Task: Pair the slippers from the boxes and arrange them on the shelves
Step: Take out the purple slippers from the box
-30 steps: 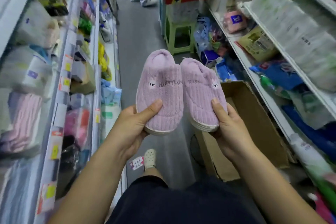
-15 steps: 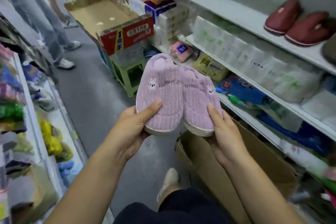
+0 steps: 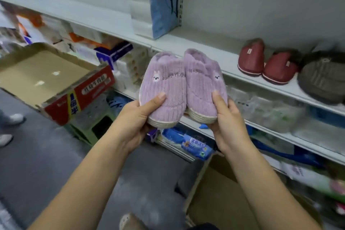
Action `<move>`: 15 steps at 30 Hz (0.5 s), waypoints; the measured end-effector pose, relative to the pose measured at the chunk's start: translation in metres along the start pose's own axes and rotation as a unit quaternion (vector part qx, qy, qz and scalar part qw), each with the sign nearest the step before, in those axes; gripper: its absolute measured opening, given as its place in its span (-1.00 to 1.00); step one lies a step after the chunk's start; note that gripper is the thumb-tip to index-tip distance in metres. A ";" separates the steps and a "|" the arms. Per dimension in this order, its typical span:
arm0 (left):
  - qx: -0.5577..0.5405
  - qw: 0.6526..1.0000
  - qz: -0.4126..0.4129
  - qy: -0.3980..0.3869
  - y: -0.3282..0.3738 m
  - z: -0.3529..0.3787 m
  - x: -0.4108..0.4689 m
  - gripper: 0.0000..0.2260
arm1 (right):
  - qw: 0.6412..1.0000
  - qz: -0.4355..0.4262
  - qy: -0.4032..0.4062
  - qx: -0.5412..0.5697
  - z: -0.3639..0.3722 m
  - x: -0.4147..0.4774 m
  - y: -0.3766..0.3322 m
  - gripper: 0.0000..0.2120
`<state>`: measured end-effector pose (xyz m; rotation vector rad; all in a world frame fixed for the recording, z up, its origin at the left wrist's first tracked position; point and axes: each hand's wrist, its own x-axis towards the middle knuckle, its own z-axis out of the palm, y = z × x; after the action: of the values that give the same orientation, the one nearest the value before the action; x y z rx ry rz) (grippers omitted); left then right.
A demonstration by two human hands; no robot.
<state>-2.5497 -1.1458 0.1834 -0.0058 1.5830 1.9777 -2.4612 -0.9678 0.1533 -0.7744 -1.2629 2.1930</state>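
Evidently the pair was matched and held up before the shelving. The left hand point(image 3: 138, 117) gripped the left lilac slipper point(image 3: 164, 87) by its nearer end, thumb laid over the ribbed plush and fingers wrapped beneath the sole. The right lilac slipper point(image 3: 203, 84) touched it side by side, and the right hand point(image 3: 225, 119) pinched it the same way.

By their look these were light, soft things: the fleecy upper would squash under a thumb, while the pale stitched sole seemed the stiffer part. So the sole edge was the likely best hold (nothing fragile, little to slip).

At far left a red-printed cardboard tray point(image 3: 37, 73) sat on a green stool point(image 3: 89, 125) above the grey floor point(image 3: 46, 164). A blue pack point(image 3: 162, 2) stood on the white shelf point(image 3: 205, 50), whose bare stretch lay just behind the held pair. Farther right on that shelf rested two maroon slippers point(image 3: 251, 58), then a brown slipper point(image 3: 323, 76) at the edge of view. Below, an open carton point(image 3: 220, 201) stood on the floor against the lower shelves, which were crowded with blurred packets.
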 end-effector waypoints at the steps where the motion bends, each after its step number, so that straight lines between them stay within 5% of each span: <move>1: 0.006 1.000 0.000 -0.019 0.012 -0.001 0.019 -0.53 | 1.000 -0.011 0.012 0.002 0.011 0.015 -0.002 -0.67; 7: 0.053 0.994 0.006 -0.092 0.087 -0.020 0.129 -0.47 | 0.993 -0.056 0.104 0.008 0.086 0.096 -0.009 -0.56; 15: 0.082 0.985 0.002 -0.152 0.140 -0.024 0.236 -0.57 | 0.979 -0.041 0.200 0.017 0.137 0.165 -0.013 -0.72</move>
<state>-2.8151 -1.0781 0.2157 0.3484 1.5356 1.7480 -2.6717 -0.9370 0.1832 -1.0651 -1.0312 1.8650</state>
